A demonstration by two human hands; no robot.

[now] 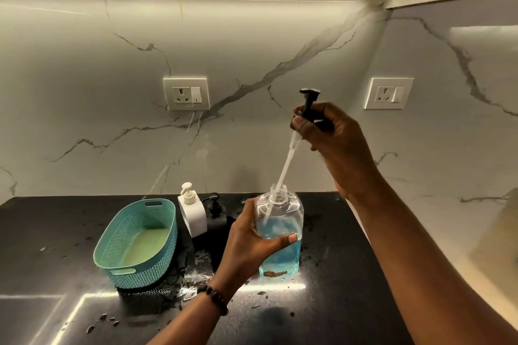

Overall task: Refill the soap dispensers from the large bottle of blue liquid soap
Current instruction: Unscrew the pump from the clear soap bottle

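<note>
A clear plastic bottle [283, 249] about half full of blue liquid soap stands on the black counter [56, 232], neck uncapped. My left hand [249, 246] wraps around its middle. My right hand [333, 134] holds the black pump head [308, 101] raised above the bottle. The pump's white dip tube [286, 165] slants down through the open neck, its tip still inside the bottle. Behind the bottle stand a white soap dispenser [192, 211] and a black soap dispenser [215, 213], both with their pumps on.
A teal plastic basket [137, 244] sits to the left of the dispensers. Water drops and dark specks dot the counter around the bottle. Two wall sockets [186, 94] [388, 93] are set in the marble backsplash. The counter's right edge runs close to my right forearm.
</note>
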